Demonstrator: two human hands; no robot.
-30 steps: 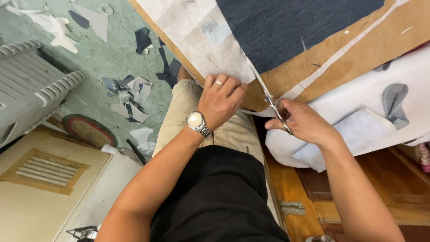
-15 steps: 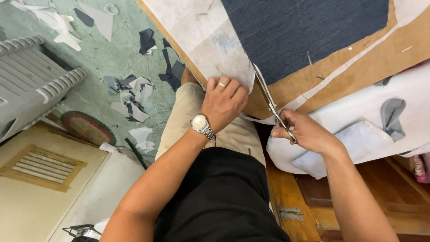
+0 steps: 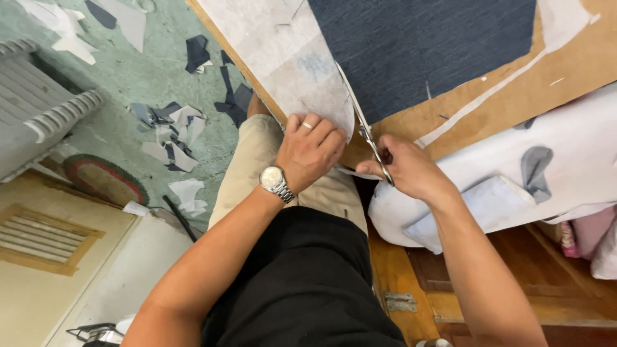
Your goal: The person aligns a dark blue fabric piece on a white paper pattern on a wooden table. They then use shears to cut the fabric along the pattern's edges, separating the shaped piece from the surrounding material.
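Observation:
My right hand [image 3: 410, 168] grips metal scissors [image 3: 361, 122] whose blades run along the boundary between a pale grey sheet [image 3: 289, 61] and dark navy fabric [image 3: 418, 51]. Both lie on a brown board [image 3: 578, 61]. My left hand [image 3: 312, 151], with a ring and a silver wristwatch [image 3: 275, 182], presses its fingers down on the near edge of the pale sheet, just left of the blades.
Cut scraps of navy and pale material [image 3: 173, 132] litter the green floor. A white ribbed object [image 3: 38, 115] stands at the left. White cloth with grey patches [image 3: 514, 180] hangs at the right over a wooden cabinet [image 3: 488, 283]. A round mat [image 3: 106, 180] lies below.
The scissors have advanced farther up along the seam between the pale sheet and navy fabric. My left hand stays pressed on the sheet's edge.

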